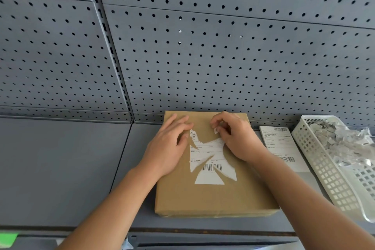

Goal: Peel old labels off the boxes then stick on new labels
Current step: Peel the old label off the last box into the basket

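Cardboard box lies flat on the grey shelf, dead centre in front of the person. Old label on its top is half-torn, ragged white patches left. Left hand lies flat, fingers straight, pinning the box at the label's 10 o'clock. Right hand pinches a small torn scrap at the label's 1 o'clock. Best bet: pull low and slow along the surface so longer strips come away. New label waits at the box's 3 o'clock, white basket of scraps beyond it.

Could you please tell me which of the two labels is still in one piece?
The loose label on the shelf right of the cardboard box; the old label on the box is torn ragged.
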